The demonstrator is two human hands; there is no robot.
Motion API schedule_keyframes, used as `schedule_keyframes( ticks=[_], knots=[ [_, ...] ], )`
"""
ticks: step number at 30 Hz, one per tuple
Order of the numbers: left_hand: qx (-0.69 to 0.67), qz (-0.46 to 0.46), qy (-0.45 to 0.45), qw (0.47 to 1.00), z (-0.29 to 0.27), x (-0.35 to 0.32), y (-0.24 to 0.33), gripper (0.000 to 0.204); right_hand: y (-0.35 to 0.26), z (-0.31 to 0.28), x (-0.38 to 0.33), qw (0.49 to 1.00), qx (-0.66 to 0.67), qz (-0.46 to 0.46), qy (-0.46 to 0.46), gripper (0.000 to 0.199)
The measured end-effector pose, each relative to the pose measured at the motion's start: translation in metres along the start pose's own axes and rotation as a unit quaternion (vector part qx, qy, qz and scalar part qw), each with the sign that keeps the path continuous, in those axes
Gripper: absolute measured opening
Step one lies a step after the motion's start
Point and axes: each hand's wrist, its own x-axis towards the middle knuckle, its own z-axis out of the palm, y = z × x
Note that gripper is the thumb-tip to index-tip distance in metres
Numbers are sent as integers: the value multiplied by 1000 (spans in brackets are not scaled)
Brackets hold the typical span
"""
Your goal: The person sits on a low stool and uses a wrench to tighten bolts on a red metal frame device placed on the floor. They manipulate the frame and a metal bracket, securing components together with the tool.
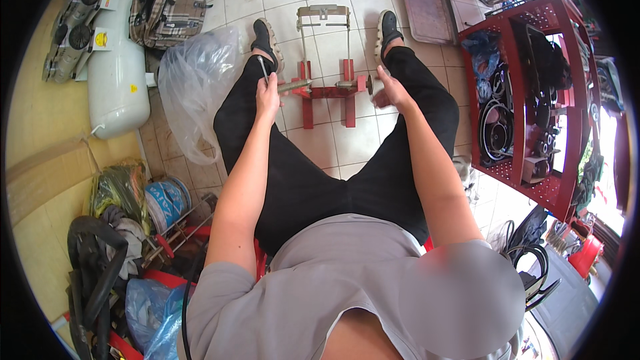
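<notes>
You are gripping a thin dark metal rod (263,68) in your closed left hand (268,93), steadying it beside the red steel floor stand (327,92) between your feet, while your right hand (390,92) is hovering loosely open, empty, near its right spindle.

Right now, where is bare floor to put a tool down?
Bare tiles lie between the red stand and the metal tray, and between the legs below the stand. The left side, by the plastic bag and white tank, is crowded.
</notes>
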Motion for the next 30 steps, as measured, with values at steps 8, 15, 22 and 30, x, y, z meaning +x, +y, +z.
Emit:
schedule_keyframes(
  ticks=[8, 15, 22, 30],
  knots=[
    [2, 1, -11, 1000, 4, 1, 3, 43, 7, 6, 13, 974, 9, -191, 118, 80],
    [1, -5, -3, 1000, 0, 1, -1, 44, -1, -2, 0, 997, -67, 19, -44, 89],
    [3, 1, -13, 1000, 5, 3, 2, 44, 9, 1, 13, 996, 18, -84, 1, 90],
    [4, -3, -9, 1000, 3, 0, 3, 44, 1, 4, 1, 995, -16, -92, 40, 90]
  ],
)
